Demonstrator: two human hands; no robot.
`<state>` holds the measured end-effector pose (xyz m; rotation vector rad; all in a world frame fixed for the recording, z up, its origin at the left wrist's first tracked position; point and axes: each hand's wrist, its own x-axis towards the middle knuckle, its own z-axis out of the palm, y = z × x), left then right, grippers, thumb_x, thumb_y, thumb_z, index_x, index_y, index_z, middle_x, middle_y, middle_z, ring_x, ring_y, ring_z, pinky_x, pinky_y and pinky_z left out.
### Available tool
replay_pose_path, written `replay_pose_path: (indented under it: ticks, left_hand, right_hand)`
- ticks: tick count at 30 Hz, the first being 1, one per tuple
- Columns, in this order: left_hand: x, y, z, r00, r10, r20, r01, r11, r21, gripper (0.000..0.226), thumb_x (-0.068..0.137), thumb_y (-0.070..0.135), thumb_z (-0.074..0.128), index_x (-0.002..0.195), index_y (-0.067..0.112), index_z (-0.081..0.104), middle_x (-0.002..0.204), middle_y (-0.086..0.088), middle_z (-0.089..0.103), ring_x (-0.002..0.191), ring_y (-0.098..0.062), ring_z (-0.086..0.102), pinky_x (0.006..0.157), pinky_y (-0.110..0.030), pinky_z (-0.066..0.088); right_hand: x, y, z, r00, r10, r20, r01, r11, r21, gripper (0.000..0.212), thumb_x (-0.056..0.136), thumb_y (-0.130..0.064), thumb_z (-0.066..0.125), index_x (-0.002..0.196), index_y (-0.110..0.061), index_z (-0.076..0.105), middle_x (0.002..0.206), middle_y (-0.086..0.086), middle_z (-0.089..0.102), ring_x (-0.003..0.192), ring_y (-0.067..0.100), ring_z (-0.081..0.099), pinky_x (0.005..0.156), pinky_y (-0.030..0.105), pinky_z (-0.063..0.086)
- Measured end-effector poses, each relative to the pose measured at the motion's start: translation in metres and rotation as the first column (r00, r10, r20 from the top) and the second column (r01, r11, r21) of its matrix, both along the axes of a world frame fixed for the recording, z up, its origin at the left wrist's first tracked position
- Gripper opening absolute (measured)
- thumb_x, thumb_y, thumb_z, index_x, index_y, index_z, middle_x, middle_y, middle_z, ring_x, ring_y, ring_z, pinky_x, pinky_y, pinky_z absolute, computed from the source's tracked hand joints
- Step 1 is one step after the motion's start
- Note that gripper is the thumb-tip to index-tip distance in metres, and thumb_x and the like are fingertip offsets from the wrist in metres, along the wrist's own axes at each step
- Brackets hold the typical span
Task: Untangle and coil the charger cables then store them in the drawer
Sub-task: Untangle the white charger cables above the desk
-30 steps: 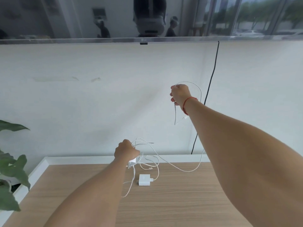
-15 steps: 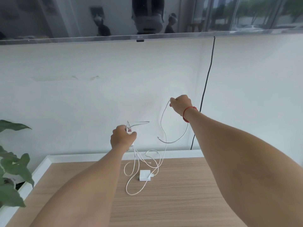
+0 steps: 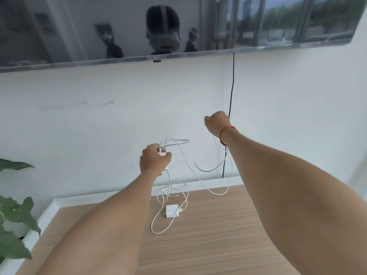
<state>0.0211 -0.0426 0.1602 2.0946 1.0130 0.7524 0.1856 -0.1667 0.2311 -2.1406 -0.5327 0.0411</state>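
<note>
white charger cables: a tangle of thin strands, partly raised above the bench and partly lying on it near its far edge. one loose loop rests on the wood towards the near side of the tangle. a longer strand runs from the left hand down towards the far edge and climbs again to the right hand. a free connector end hangs in the air between the two hands.

second charger block: white, lying flat on the bench inside the tangle, with a cable plugged into one side.

left hand: raised above the far edge, fingers curled tightly round a white charger block and the strands leaving it.

right hand: higher and further right, closed in a fist on one strand of the cables, which leaves the fist on its underside. a red string bracelet circles the wrist.

surroundings: a white raised rim borders the bench's far and left edges. green plant leaves stand beyond the left edge. a black cord runs down the white wall from a wall-mounted television to the far edge.
</note>
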Motion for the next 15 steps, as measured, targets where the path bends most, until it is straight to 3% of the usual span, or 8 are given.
replay_pose_path:
  ticks: [7,12,15]
  left_hand:
    - [-0.014,-0.018,-0.019,0.990,-0.100,-0.099,0.097,0.995,-0.034,0.012,0.076,0.022,0.066,0.085,0.014,0.067,0.082,0.004,0.064,0.059,-0.020,0.058,0.053,-0.018,0.037]
    - [-0.028,-0.031,-0.053,0.970,-0.176,-0.167,0.158,0.981,-0.113,0.013,0.073,0.022,0.068,0.083,0.014,0.068,0.090,0.002,0.067,0.080,-0.025,0.062,0.068,-0.026,0.043]
    - [-0.031,-0.046,-0.072,0.959,-0.199,-0.201,0.172,0.974,-0.147,0.013,0.071,0.023,0.068,0.081,0.014,0.067,0.085,0.002,0.067,0.078,-0.025,0.063,0.065,-0.026,0.044]
  right_hand:
    - [-0.028,-0.022,-0.033,0.992,-0.005,-0.126,-0.002,0.998,-0.056,0.019,0.081,-0.022,0.041,0.065,-0.012,0.045,0.070,0.007,0.053,0.058,0.025,0.051,0.060,0.029,0.044]
    - [-0.047,-0.047,-0.064,0.995,-0.039,-0.090,0.022,0.983,-0.184,0.029,0.083,-0.014,0.044,0.055,-0.012,0.037,0.061,0.005,0.042,0.059,0.026,0.042,0.047,0.024,0.029]
    - [-0.052,-0.070,-0.086,0.990,-0.100,-0.102,0.071,0.963,-0.259,0.017,0.083,-0.012,0.045,0.071,-0.007,0.054,0.074,0.008,0.052,0.068,0.029,0.050,0.053,0.025,0.036]
